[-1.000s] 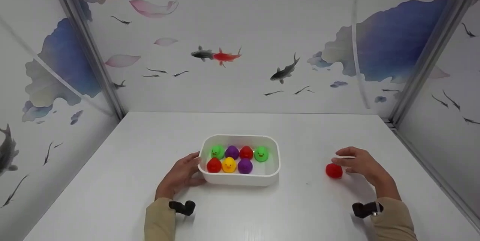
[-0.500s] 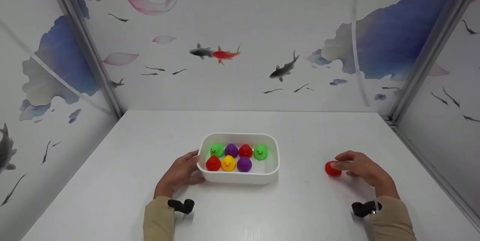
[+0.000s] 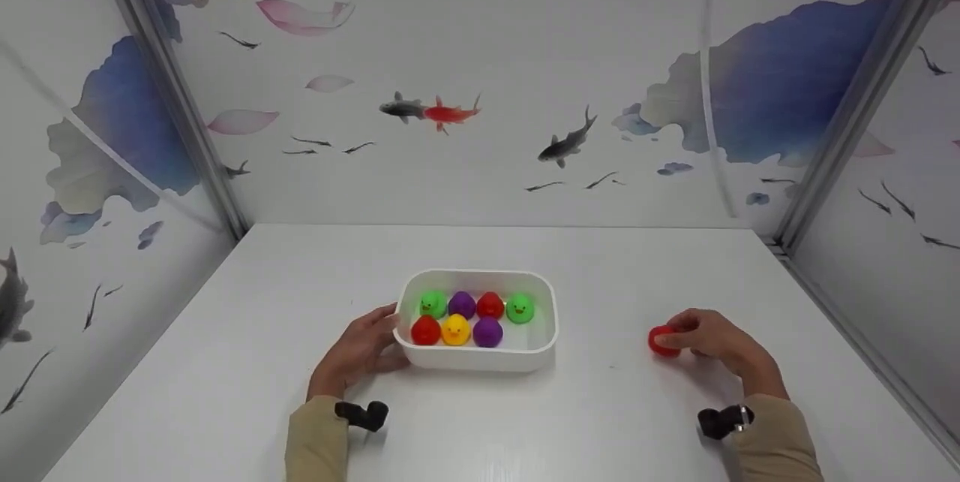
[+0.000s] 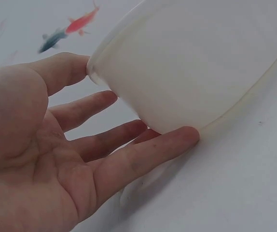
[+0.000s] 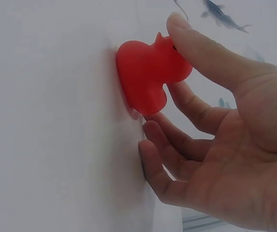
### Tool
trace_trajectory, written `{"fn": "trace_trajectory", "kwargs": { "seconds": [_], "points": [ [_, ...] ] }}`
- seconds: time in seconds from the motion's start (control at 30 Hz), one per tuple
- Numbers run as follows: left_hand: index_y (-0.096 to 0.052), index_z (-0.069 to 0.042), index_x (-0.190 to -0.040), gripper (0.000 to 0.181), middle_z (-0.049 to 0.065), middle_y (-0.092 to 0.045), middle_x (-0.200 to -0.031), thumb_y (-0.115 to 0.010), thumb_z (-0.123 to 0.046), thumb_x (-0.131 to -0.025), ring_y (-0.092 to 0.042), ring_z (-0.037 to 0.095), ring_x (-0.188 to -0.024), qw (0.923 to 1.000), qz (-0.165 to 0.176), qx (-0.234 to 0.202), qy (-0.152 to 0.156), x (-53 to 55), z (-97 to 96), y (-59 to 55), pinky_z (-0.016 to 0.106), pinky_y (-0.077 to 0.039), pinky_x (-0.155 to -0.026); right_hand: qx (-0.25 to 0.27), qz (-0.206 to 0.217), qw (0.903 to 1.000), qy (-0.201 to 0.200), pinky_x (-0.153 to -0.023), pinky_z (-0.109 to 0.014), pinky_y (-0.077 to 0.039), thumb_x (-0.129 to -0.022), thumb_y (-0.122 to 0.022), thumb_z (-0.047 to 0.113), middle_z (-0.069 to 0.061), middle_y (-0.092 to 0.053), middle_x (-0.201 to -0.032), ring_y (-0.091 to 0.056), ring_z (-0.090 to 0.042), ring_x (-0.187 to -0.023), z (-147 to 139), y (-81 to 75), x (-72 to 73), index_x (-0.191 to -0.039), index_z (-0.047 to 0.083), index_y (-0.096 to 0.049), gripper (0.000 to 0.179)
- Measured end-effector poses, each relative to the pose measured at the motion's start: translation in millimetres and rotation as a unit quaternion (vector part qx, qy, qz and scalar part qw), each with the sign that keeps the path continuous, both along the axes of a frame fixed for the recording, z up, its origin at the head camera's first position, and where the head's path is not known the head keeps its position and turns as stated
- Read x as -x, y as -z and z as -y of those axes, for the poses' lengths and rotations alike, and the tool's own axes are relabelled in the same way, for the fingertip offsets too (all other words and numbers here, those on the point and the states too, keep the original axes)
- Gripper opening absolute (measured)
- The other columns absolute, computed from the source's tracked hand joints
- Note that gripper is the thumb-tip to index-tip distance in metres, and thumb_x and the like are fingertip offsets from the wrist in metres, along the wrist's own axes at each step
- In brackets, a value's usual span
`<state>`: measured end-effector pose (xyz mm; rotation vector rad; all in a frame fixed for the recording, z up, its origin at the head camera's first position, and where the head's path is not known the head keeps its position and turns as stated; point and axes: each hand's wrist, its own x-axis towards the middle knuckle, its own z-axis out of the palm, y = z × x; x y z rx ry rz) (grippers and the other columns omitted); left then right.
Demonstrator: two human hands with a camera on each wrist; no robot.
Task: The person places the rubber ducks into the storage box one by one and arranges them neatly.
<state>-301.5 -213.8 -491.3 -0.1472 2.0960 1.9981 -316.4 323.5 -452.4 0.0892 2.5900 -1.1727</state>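
A red rubber duck (image 3: 663, 341) sits on the table, right of a white plastic tub. My right hand (image 3: 712, 335) pinches it between thumb and index finger. The right wrist view shows the thumb over the head of the duck (image 5: 148, 72), while the other fingers curl beside it near the table. The tub (image 3: 476, 359) holds several small ducks in green, purple, red and yellow. At its left end my left hand (image 3: 360, 343) grips it, thumb hooked on the rim. In the left wrist view the fingers touch the tub's outer wall (image 4: 186, 67) low down.
The white table (image 3: 480, 429) reaches back to a wall (image 3: 465, 182) painted with fish and petals. Printed panels also stand on the left and right, joined by grey metal posts (image 3: 172, 99). A black strap device (image 3: 364, 414) sits on each wrist.
My right hand has lowered and closed its thumb and index finger on the red duck, which barely shifts. My left hand and the tub stay in place.
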Motion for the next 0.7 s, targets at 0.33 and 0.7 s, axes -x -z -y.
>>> {"fn": "trace_trajectory", "kwargs": {
  "seconds": [0.33,0.7],
  "points": [
    [-0.041,-0.017,-0.153,0.057,0.016,-0.046,-0.155,-0.056,-0.035,-0.102,-0.053,0.038,-0.135,0.9999,-0.003,-0.006,0.009,-0.5,-3.0,0.6,0.047,-0.058,-0.094,-0.007,-0.015,0.9998,0.006,-0.084,-0.034,-0.051,-0.086,-0.078,0.037,-0.019,-0.059,-0.122,-0.052,-0.03,-0.108,-1,1.7,-2.3,-0.123,0.0,-0.057,0.056],
    [-0.042,-0.018,-0.153,0.057,0.015,-0.047,-0.154,-0.057,-0.036,-0.101,-0.052,0.038,-0.136,1.0,0.005,-0.004,-0.001,1.0,-0.4,1.5,0.046,-0.059,-0.093,0.014,-0.044,0.9989,-0.005,-0.091,-0.038,-0.057,-0.09,-0.074,0.035,-0.023,-0.056,-0.131,-0.055,-0.031,-0.112,15,-12.0,-3.2,-0.129,-0.001,-0.054,0.057]
  ]
}}
